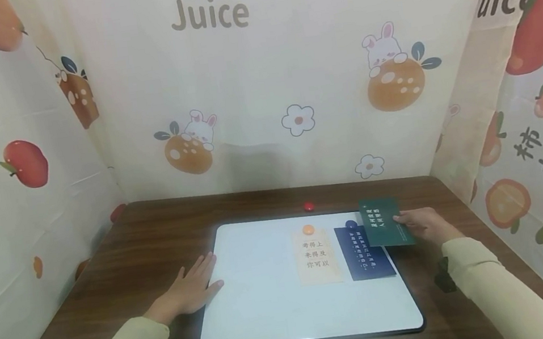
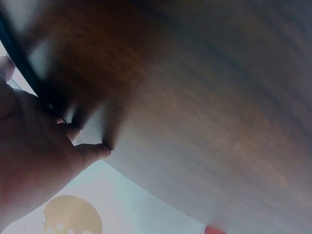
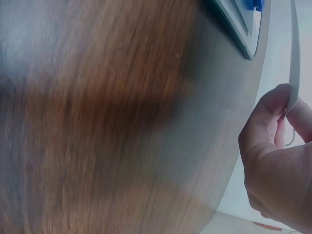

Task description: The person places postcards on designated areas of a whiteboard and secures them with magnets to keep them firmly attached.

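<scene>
My right hand pinches a green card with white writing by its right edge, over the whiteboard's upper right corner. In the right wrist view the card appears edge-on between thumb and fingers. Beneath it, partly covered, a dark blue card lies on the whiteboard under a blue round magnet. To its left is a cream card with an orange round magnet at its top. My left hand rests with fingers spread at the whiteboard's left edge, partly on the table.
A red round magnet sits on the brown wooden table behind the whiteboard. Fruit-printed curtains enclose the table at the back and both sides. A small dark object shows beside the right sleeve.
</scene>
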Demonstrator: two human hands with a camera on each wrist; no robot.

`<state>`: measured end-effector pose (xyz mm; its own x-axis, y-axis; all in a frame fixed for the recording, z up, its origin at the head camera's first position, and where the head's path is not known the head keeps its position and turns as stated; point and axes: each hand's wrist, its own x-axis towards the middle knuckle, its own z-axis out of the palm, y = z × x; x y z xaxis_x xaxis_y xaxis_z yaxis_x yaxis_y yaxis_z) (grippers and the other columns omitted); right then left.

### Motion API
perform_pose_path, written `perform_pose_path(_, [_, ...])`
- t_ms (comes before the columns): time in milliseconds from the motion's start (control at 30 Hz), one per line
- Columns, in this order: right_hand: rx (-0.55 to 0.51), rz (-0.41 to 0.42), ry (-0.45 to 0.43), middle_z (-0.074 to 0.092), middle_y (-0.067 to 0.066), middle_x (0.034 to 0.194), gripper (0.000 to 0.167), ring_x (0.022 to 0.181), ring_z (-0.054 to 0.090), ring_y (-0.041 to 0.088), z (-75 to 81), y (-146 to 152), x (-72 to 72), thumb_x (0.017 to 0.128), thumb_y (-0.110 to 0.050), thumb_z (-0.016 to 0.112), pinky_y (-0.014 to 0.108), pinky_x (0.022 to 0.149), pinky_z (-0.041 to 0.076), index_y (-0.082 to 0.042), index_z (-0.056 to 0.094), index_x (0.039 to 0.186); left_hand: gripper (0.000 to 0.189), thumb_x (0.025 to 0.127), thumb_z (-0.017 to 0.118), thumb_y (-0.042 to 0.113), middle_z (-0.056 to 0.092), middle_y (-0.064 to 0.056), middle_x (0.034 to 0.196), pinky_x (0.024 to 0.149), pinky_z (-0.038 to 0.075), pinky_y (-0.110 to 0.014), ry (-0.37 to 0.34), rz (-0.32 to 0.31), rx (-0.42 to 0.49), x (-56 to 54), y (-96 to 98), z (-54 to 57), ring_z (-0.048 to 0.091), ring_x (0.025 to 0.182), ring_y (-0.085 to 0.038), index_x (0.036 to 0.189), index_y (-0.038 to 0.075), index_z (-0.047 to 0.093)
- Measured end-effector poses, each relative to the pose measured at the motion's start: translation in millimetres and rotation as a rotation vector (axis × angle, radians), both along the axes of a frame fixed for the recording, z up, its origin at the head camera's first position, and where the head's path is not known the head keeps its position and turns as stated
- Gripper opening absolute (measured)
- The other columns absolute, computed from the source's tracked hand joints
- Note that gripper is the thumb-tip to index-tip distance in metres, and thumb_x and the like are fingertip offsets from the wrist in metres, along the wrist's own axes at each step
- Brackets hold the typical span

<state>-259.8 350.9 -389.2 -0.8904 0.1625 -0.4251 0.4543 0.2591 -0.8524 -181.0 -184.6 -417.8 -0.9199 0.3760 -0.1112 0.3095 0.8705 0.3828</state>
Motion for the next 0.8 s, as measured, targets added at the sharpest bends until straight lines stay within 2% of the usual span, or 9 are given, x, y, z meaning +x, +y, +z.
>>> perform_pose_path(67, [-0.011,0.012,0.006,0.023,0.030,0.149,0.077,0.129,0.034,0.042,0.4,-3,1.4,0.094,-0.024,0.063,0.049,0.107,0.031,0.006,0.018,0.148,0.070,0.099,0.046,0.039,0.017,-0.022,0.155,0.105,0.006,-0.069,0.001,0.001,-0.002,0.1,-0.3,-0.8,0.012,0.141,-0.043,0.149,-0.003,0.022])
perform_pose_path(200, [0.008,0.104,0.009,0.021,0.029,0.150,0.079,0.130,0.032,0.042,3.0,-11,7.1,0.094,-0.030,0.061,0.050,0.107,0.030,0.004,0.016,0.149,0.070,0.099,0.046,0.040,0.017,-0.022,0.155,0.105,0.007,-0.069,0.004,0.001,0.001,-0.3,-1.2,-2.0,0.012,0.141,-0.043,0.149,-0.003,0.022])
perform_pose_path(333, [0.015,0.149,0.010,0.021,0.029,0.150,0.080,0.130,0.030,0.042,4.2,-20,10.5,0.094,-0.032,0.061,0.051,0.107,0.030,0.004,0.015,0.149,0.071,0.099,0.046,0.040,0.015,-0.022,0.155,0.105,0.005,-0.069,0.005,0.000,0.010,-1.0,-2.4,-4.0,0.010,0.141,-0.043,0.149,-0.003,0.021])
perform_pose_path(533, [-0.040,0.128,0.027,0.024,0.028,0.150,0.078,0.131,0.033,0.041,0.5,-31,8.3,0.093,-0.026,0.064,0.048,0.106,0.032,0.005,0.019,0.149,0.073,0.099,0.043,0.045,0.013,-0.021,0.156,0.106,0.004,-0.069,0.016,-0.010,-0.001,-3.7,-4.5,-10.6,0.009,0.142,-0.042,0.150,-0.002,0.019])
perform_pose_path(700, [-0.037,0.124,0.029,0.025,0.027,0.150,0.078,0.132,0.033,0.041,-3.1,-38,6.7,0.092,-0.027,0.065,0.048,0.106,0.033,0.005,0.021,0.149,0.074,0.099,0.042,0.046,0.015,-0.022,0.155,0.105,0.004,-0.069,0.017,-0.014,0.013,-3.2,-4.3,-9.5,0.010,0.141,-0.043,0.150,-0.003,0.020])
perform_pose_path(800, [-0.070,0.094,0.037,0.031,0.028,0.146,0.075,0.126,0.042,0.038,-4.2,-43,5.0,0.092,-0.022,0.065,0.045,0.102,0.039,0.007,0.024,0.147,0.073,0.099,0.043,0.044,0.015,-0.022,0.156,0.105,0.004,-0.069,0.013,-0.011,0.012,-3.5,-3.5,-8.2,0.010,0.141,-0.043,0.149,-0.003,0.020])
